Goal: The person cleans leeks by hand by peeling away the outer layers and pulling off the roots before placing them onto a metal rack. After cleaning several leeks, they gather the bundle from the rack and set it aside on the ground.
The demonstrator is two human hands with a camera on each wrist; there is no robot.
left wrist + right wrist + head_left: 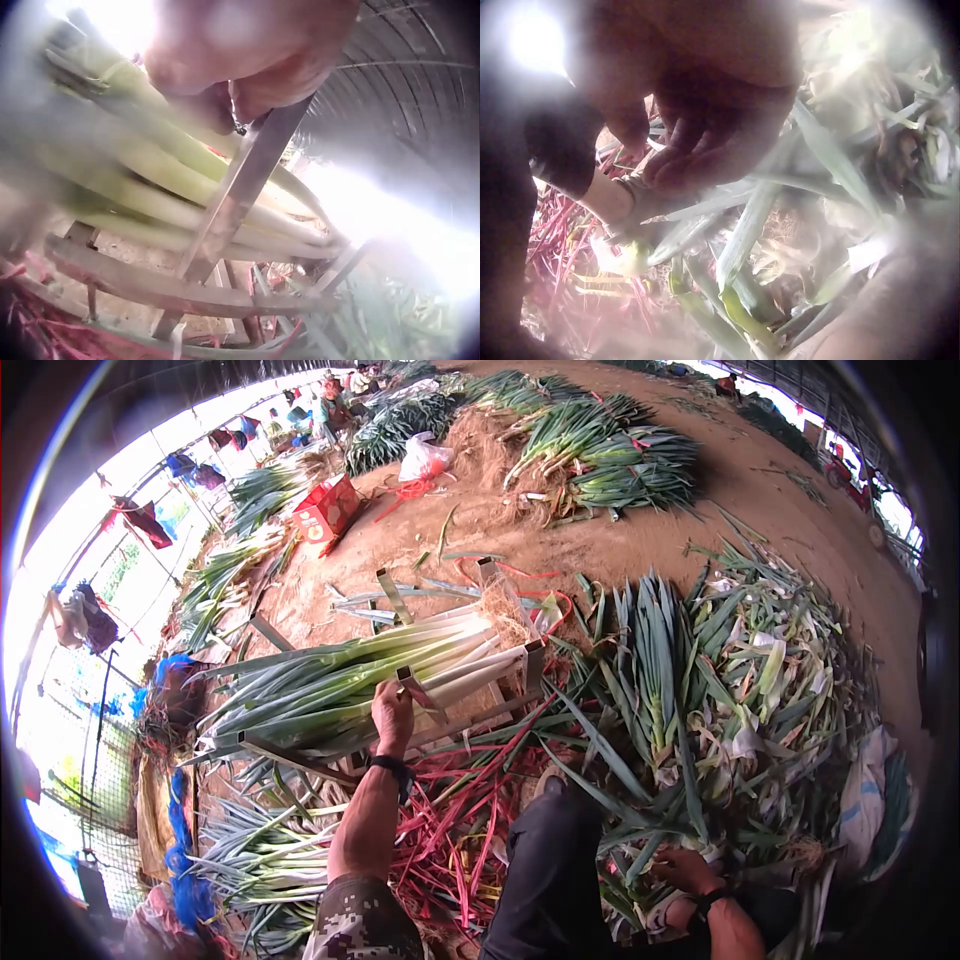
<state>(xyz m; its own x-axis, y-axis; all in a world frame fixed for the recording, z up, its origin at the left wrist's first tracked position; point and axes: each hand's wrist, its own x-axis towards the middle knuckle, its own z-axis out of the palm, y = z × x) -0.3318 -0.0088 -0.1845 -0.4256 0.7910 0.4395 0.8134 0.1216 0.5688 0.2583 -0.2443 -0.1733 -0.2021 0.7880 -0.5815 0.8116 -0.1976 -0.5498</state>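
A bundle of leeks [350,675] lies in a low rack with flat metal uprights, green leaves to the left and roots to the right. My left hand [392,717] is curled at the top of the near metal upright [422,695], gripping it; the leek stalks [161,172] pass just behind. In the left wrist view a small dark, shiny bit shows by the fingertips. Down beside my shoe, my right hand [688,872] hangs over loose leek leaves [742,232], its fingers loosely curled with nothing seen in them.
Red straps [450,840] lie tangled beneath the rack. Trimmed leaves [770,680] are heaped at the right, with more leeks [655,680] beside them. Farther back are leek piles [620,455], a red box [327,510] and a white bag [425,458]. Netting [90,770] stands at the left.
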